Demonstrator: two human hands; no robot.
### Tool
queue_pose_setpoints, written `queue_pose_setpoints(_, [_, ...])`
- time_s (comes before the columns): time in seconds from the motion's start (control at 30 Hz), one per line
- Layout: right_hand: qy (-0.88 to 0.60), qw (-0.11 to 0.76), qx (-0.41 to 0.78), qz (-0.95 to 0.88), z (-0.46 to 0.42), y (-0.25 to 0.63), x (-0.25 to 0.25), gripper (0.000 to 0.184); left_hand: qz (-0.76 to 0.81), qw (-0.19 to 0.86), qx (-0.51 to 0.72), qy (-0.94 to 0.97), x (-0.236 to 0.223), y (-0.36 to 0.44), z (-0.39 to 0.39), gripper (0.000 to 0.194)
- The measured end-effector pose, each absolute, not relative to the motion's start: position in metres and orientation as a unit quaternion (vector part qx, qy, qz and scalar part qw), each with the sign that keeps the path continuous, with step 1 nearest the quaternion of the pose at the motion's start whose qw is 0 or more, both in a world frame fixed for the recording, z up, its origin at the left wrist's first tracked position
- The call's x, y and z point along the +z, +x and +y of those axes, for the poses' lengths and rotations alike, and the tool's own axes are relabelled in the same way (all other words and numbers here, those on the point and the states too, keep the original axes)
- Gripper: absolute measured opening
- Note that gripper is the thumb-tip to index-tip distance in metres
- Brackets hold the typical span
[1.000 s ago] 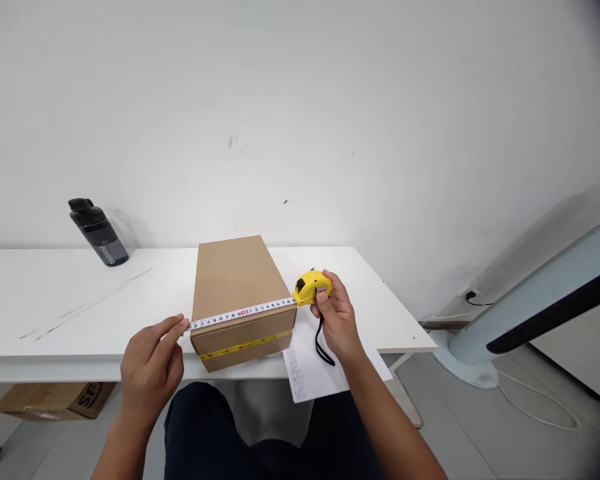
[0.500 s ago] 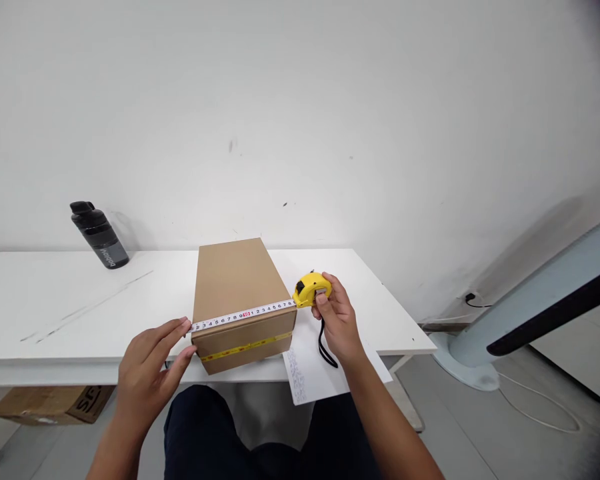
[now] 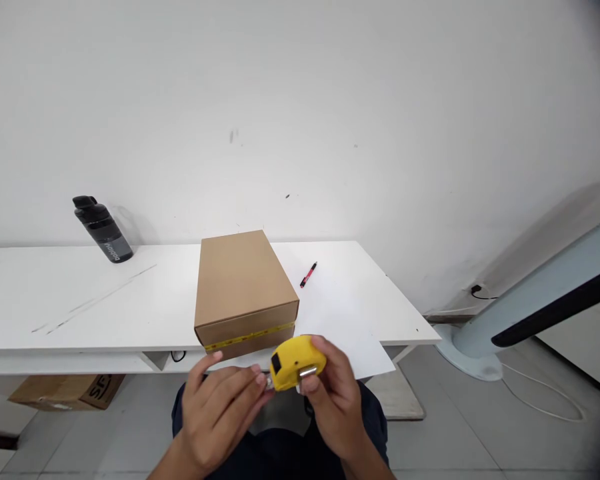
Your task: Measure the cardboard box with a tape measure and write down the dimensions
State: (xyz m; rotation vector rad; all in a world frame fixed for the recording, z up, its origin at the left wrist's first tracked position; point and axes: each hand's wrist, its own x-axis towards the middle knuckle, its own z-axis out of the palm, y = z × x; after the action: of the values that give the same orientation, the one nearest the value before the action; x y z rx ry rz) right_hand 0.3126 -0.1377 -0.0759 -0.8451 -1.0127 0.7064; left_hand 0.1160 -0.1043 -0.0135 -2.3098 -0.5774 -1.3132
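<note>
A closed brown cardboard box (image 3: 243, 283) with a yellow tape stripe on its front stands on the white table (image 3: 80, 313). In front of it, over my lap, my right hand (image 3: 335, 397) is closed around a yellow tape measure (image 3: 296, 362). My left hand (image 3: 223, 410) pinches the metal tip of the blade right at the case's mouth. The blade is drawn in and almost none of it shows.
A red and black pen (image 3: 308, 274) lies right of the box, near a white sheet of paper (image 3: 350, 333). A dark bottle (image 3: 103, 229) stands at the back left. A cardboard carton (image 3: 65, 390) sits under the table. A pale fan base (image 3: 467, 357) and cable lie on the floor at right.
The tape was stretched across the box top between both hands. Now the blade has retracted, and both hands have come down together in front of the box. The pen is uncovered.
</note>
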Motion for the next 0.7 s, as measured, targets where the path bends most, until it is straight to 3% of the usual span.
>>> queue_pose_setpoints(0.2, [-0.414, 0.731, 0.327, -0.432, -0.147, 0.314, -0.086, 0.036, -0.248, 0.161, -0.485, -0.823, -0.04, 0.137, -0.104, 0.012])
queue_pose_setpoints(0.37, [-0.433, 0.738, 0.449, -0.256, -0.129, 0.326, -0.09, 0.068, -0.301, 0.172, -0.514, -0.785, -0.062, 0.1, -0.096, 0.031])
queue_pose_setpoints(0.43, [-0.4, 0.723, 0.523, -0.209, -0.118, 0.327, -0.092, 0.083, -0.382, 0.08, -0.591, -0.706, -0.064, 0.075, -0.073, 0.045])
queue_pose_setpoints(0.5, [-0.368, 0.699, 0.588, -0.173, -0.109, 0.325, -0.094, 0.093, -0.47, -0.089, -0.66, -0.579, -0.055, 0.053, -0.031, 0.069])
queue_pose_setpoints(0.53, [-0.356, 0.687, 0.613, -0.158, -0.106, 0.322, -0.096, 0.095, -0.495, -0.14, -0.659, -0.549, -0.048, 0.044, -0.004, 0.079])
queue_pose_setpoints(0.6, [-0.345, 0.667, 0.646, -0.136, -0.103, 0.313, -0.099, 0.095, -0.522, -0.218, -0.631, -0.531, -0.03, 0.035, 0.052, 0.08])
queue_pose_setpoints(0.7, [-0.361, 0.674, 0.632, -0.128, -0.103, 0.297, -0.102, 0.1, -0.53, -0.341, -0.571, -0.527, -0.011, 0.038, 0.115, 0.093])
